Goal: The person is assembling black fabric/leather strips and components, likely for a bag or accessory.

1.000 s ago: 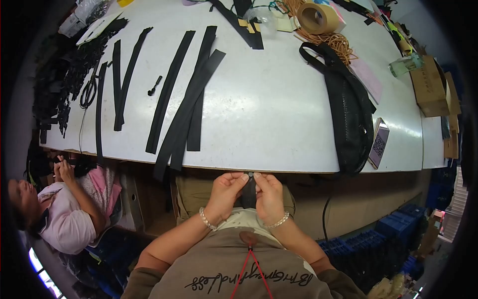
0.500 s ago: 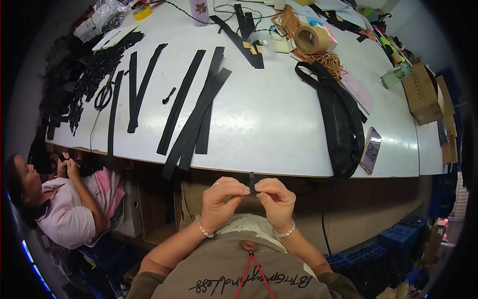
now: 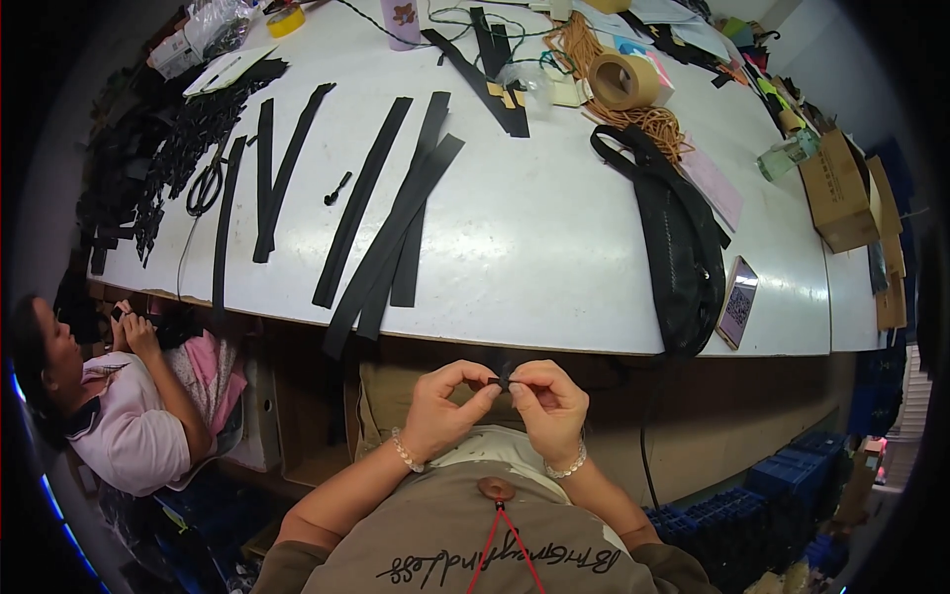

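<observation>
Just in front of the table's near edge, my left hand (image 3: 448, 404) and my right hand (image 3: 550, 408) meet fingertip to fingertip. Both pinch a small black strip (image 3: 505, 381) between thumb and forefinger. The fingers cover most of it, so its full shape is hidden. On the table (image 3: 539, 238) to the left lie long black straps (image 3: 366, 203), some crossing each other and reaching over the near edge. A small black zipper-pull-like piece (image 3: 337, 189) rests among them. To the right lies a black bag (image 3: 681, 238) with a looped strap.
Black-handled scissors (image 3: 205, 188) lie beside a heap of black pieces (image 3: 173, 148). Brown tape (image 3: 623, 81), tan cord (image 3: 648, 127) and a phone (image 3: 737, 302) are to the right, near a cardboard box (image 3: 841, 193). A co-worker (image 3: 139, 396) sits at the left, handling something dark.
The strip's upper end stood up above my fingertips before; now it no longer sticks up clearly there. My hands stay in nearly the same place, fingertips slightly shifted.
</observation>
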Tool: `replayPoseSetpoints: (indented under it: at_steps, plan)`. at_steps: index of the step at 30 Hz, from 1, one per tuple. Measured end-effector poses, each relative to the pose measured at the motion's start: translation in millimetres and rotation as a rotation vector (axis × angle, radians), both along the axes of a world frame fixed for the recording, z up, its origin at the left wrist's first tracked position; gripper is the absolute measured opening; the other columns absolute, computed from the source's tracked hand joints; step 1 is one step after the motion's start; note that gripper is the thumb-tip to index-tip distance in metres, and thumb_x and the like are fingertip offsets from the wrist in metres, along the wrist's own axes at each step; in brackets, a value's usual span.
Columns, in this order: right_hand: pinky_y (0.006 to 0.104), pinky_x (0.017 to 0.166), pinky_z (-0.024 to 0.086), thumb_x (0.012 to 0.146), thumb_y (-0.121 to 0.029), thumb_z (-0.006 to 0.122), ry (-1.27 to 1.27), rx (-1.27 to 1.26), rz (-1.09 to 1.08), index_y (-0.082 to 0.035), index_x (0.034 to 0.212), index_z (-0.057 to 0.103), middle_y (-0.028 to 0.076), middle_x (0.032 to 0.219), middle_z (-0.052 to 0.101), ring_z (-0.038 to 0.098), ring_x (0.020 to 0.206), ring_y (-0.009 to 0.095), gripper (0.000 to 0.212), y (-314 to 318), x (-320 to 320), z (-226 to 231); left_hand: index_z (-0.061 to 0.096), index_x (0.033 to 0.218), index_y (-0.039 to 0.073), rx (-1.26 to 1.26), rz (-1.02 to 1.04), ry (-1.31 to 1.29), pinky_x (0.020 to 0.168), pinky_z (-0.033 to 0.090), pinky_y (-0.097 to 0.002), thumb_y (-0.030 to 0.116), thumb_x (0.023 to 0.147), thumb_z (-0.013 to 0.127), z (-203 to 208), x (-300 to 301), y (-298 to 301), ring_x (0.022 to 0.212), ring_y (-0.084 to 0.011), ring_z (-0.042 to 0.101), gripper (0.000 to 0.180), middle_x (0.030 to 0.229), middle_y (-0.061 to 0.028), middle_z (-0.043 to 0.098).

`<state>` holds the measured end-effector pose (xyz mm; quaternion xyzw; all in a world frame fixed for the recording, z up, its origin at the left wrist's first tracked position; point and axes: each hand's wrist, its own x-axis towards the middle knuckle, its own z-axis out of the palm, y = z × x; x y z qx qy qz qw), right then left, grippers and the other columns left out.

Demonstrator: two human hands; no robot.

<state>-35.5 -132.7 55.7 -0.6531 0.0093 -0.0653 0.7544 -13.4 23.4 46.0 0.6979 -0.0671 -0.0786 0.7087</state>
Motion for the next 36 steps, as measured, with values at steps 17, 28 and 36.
replayPoseSetpoints:
  at_steps: [17,28,36]
  plan:
    - [0.026,0.063,0.05,0.074,0.008,0.068,-0.252,-0.316,-0.199,0.002,0.086,0.062,0.013,0.086,0.064,0.062,0.071,0.02,0.015,10,3,1,0.057,0.082,0.001,-0.129,0.078,-0.026,0.072,0.047,-0.0229,-0.005,0.073,0.066,1,6,-15,0.078,-0.0103,0.057,0.015,0.085,-0.0044,0.061]
    - [0.0281,0.063,0.052,0.072,0.008,0.07,-0.39,-0.469,-0.194,0.0,0.087,0.063,0.013,0.085,0.065,0.064,0.072,0.022,0.018,11,8,9,0.056,0.089,0.0,-0.277,0.097,0.036,0.075,0.046,-0.0228,-0.006,0.077,0.062,0,5,-19,0.081,-0.0091,0.055,0.015,0.087,-0.0036,0.058]
    - [0.0254,0.064,0.05,0.075,0.008,0.067,-0.24,-0.279,-0.184,0.001,0.087,0.062,0.011,0.085,0.064,0.062,0.072,0.019,0.015,11,11,1,0.06,0.09,-0.001,-0.181,0.123,-0.004,0.072,0.047,-0.022,-0.004,0.078,0.064,1,7,-19,0.079,-0.0077,0.056,0.013,0.086,-0.0029,0.061]
